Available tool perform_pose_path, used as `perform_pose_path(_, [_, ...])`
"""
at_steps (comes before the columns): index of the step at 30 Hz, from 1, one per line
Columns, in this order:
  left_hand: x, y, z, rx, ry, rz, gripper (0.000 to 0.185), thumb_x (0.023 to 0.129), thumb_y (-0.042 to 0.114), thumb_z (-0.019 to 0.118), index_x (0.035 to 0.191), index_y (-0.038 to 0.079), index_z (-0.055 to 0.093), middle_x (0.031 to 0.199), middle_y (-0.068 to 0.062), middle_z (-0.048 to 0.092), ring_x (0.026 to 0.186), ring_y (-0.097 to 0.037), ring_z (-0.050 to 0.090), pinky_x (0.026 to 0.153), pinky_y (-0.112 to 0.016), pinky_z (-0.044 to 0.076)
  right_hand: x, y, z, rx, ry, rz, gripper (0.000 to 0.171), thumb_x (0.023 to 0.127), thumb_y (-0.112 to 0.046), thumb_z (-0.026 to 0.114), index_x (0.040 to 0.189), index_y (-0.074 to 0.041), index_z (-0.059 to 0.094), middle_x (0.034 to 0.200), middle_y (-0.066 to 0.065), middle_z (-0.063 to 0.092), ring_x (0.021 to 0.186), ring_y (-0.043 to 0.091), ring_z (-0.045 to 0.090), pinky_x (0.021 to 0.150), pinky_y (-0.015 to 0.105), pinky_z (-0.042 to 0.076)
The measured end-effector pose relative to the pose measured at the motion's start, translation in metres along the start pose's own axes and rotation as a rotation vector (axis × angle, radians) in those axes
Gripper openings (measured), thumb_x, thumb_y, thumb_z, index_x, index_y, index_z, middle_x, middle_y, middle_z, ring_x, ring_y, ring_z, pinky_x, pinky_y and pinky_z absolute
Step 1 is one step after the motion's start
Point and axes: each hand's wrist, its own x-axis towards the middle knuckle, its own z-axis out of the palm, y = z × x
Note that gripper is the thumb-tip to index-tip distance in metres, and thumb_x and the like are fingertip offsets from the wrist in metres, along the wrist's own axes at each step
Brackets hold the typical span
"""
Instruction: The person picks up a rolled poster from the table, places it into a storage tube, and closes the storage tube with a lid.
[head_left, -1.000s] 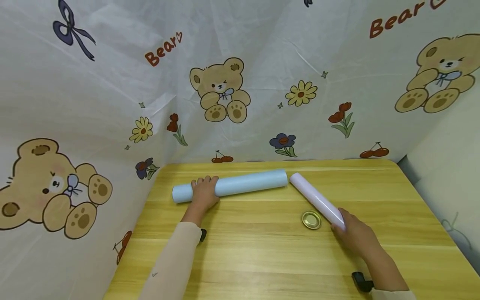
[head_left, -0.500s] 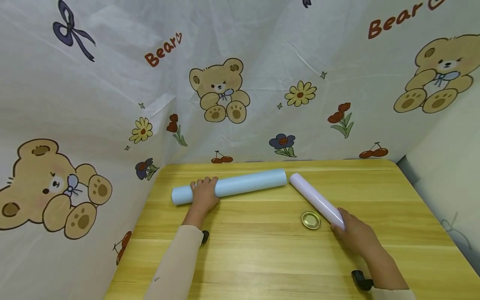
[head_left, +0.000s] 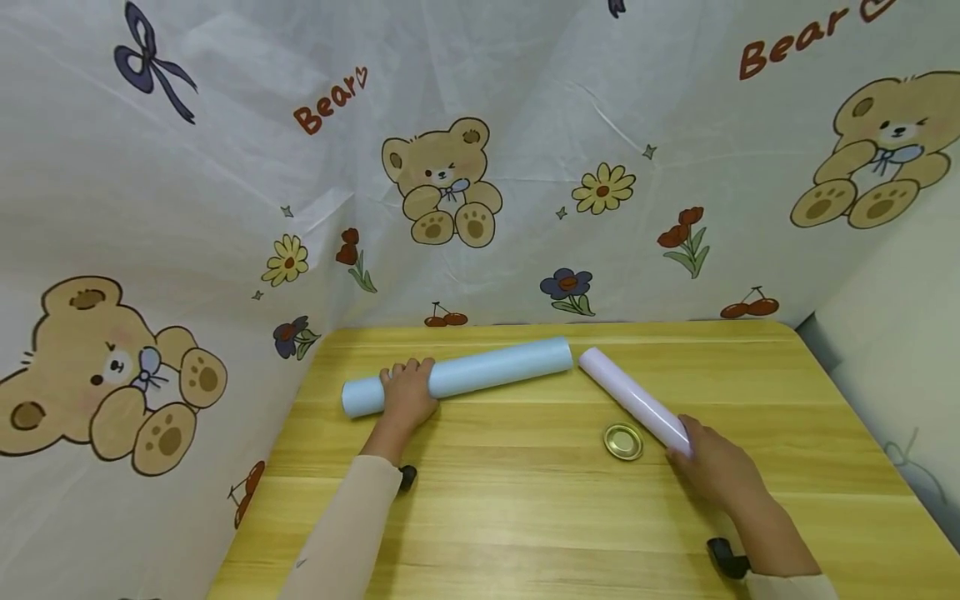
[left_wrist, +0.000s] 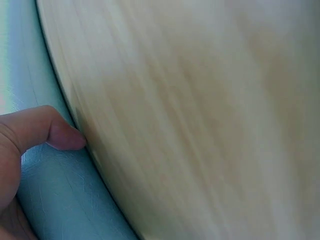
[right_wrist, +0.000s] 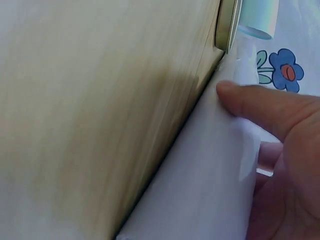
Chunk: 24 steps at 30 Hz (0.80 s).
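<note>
A light blue paper roll (head_left: 480, 372) lies across the far part of the wooden table (head_left: 525, 517). My left hand (head_left: 407, 392) grips it near its left end, fingers curled over the top; in the left wrist view the thumb (left_wrist: 47, 131) presses the blue roll (left_wrist: 60, 200) on its near side. A pale lilac roll (head_left: 630, 397) lies slanted to the right of it. My right hand (head_left: 711, 468) holds its near end, and the thumb (right_wrist: 265, 107) lies on the lilac roll (right_wrist: 200, 190) in the right wrist view.
A small round gold lid (head_left: 622, 441) lies on the table just left of the lilac roll, also seen edge-on as the gold lid (right_wrist: 227, 22). A bear-print cloth (head_left: 450, 183) hangs behind and to the left of the table.
The blue roll's left end and my left hand have crept slightly toward me. The right hand and the lilac roll stay in place.
</note>
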Motion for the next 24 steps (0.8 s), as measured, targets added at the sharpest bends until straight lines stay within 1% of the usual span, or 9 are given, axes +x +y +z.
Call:
perform_pose_path(4, [-0.007, -0.001, 0.001, 0.007, -0.008, -0.017, 0.076, 0.081, 0.021, 0.082, 0.148, 0.017, 0.048, 0.137, -0.017, 0.056, 0.129, -0.045, 0.046, 0.113, -0.066, 0.024, 0.000, 0.004, -0.001, -0.020, 0.019, 0.013, 0.069, 0.092, -0.023, 0.071, 0.142, 0.013, 0.041, 0.115, 0.037, 0.062, 0.100, 0.052, 0.065, 0.079, 0.062, 0.052])
perform_pose_path(8, [-0.015, -0.004, 0.002, 0.013, 0.003, -0.010, 0.077, 0.080, 0.023, 0.084, 0.148, 0.016, 0.048, 0.137, -0.018, 0.056, 0.130, -0.046, 0.046, 0.112, -0.067, 0.025, -0.001, 0.007, -0.003, -0.048, 0.037, 0.005, 0.072, 0.089, -0.020, 0.074, 0.140, 0.018, 0.041, 0.116, 0.040, 0.060, 0.101, 0.055, 0.063, 0.080, 0.064, 0.052])
perform_pose_path(14, [-0.028, -0.009, 0.000, 0.013, 0.030, -0.007, 0.077, 0.078, 0.022, 0.085, 0.146, 0.017, 0.050, 0.136, -0.018, 0.057, 0.129, -0.046, 0.048, 0.113, -0.066, 0.025, -0.004, 0.009, -0.004, -0.059, 0.077, -0.024, 0.063, 0.086, -0.015, 0.076, 0.134, 0.016, 0.047, 0.109, 0.037, 0.060, 0.096, 0.052, 0.063, 0.077, 0.064, 0.052])
perform_pose_path(18, [-0.036, -0.012, -0.002, 0.014, 0.072, 0.007, 0.078, 0.076, 0.020, 0.086, 0.145, 0.017, 0.050, 0.136, -0.017, 0.057, 0.128, -0.045, 0.048, 0.113, -0.064, 0.025, -0.004, 0.012, -0.002, -0.048, 0.084, -0.020, 0.061, 0.088, -0.015, 0.074, 0.134, 0.015, 0.047, 0.110, 0.037, 0.059, 0.096, 0.051, 0.062, 0.076, 0.064, 0.051])
perform_pose_path(22, [-0.042, -0.013, -0.005, 0.006, 0.126, 0.026, 0.079, 0.074, 0.021, 0.087, 0.145, 0.017, 0.051, 0.136, -0.017, 0.058, 0.128, -0.044, 0.049, 0.113, -0.064, 0.025, -0.004, 0.015, -0.001, -0.043, 0.096, -0.011, 0.061, 0.091, -0.016, 0.071, 0.138, 0.012, 0.044, 0.117, 0.042, 0.054, 0.099, 0.056, 0.060, 0.077, 0.067, 0.049])
perform_pose_path(24, [-0.046, -0.014, -0.007, 0.005, 0.157, 0.039, 0.078, 0.074, 0.021, 0.088, 0.144, 0.017, 0.051, 0.135, -0.016, 0.058, 0.127, -0.044, 0.049, 0.112, -0.064, 0.026, -0.004, 0.015, -0.001, -0.045, 0.116, -0.019, 0.060, 0.091, -0.016, 0.069, 0.140, 0.010, 0.044, 0.119, 0.043, 0.053, 0.100, 0.058, 0.059, 0.078, 0.068, 0.049])
